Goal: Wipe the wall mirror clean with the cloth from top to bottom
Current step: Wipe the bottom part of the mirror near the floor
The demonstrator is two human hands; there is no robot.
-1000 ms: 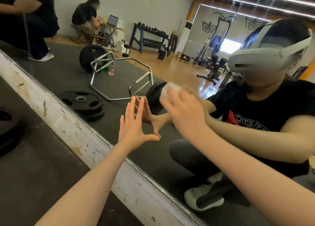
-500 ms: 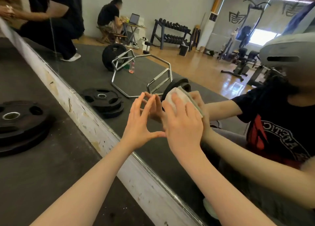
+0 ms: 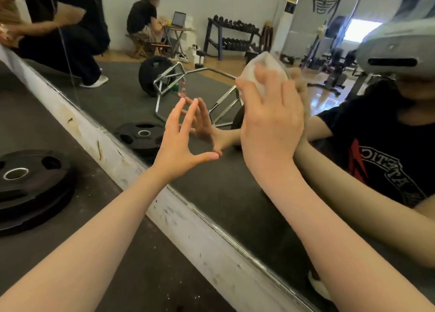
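We've just one view: head cam, looking fwd and down, close up to the wall mirror, low near the floor, both forearms reaching in from below.

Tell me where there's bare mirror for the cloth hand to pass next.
Bare mirror lies below the right hand and cloth, down to the white ledge. A narrow gap sits between the two hands. Left is crowded: the left hand rests on the glass, fingers spread. The weight plate is on the floor, not in the way.
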